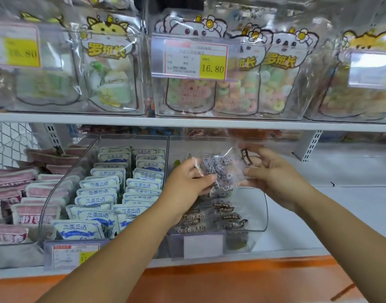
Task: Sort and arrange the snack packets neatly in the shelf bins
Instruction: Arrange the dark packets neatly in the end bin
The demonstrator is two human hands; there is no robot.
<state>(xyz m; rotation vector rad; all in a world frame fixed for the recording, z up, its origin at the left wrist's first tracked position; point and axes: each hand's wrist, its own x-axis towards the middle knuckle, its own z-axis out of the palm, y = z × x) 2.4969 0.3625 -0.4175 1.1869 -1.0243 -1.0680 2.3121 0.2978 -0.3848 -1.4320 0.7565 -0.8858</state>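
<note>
Both hands hold one clear packet of dark plum sweets (218,169) above a clear shelf bin (258,215) on the lower shelf. My left hand (185,182) pinches the packet's left edge. My right hand (273,171) grips its right edge near a small brown label. Inside the bin lie several similar packets with brown lettering (222,217), loosely piled. To the left, a second clear bin holds blue-and-white packets (113,189) standing in two tidy rows.
Pink packets (24,193) fill a bin at the far left. The upper shelf (187,121) carries clear bins of ring candy bags (238,92) with a 16.80 price tag (196,59). Bare white shelf (340,193) lies right of the plum bin. An orange ledge runs below.
</note>
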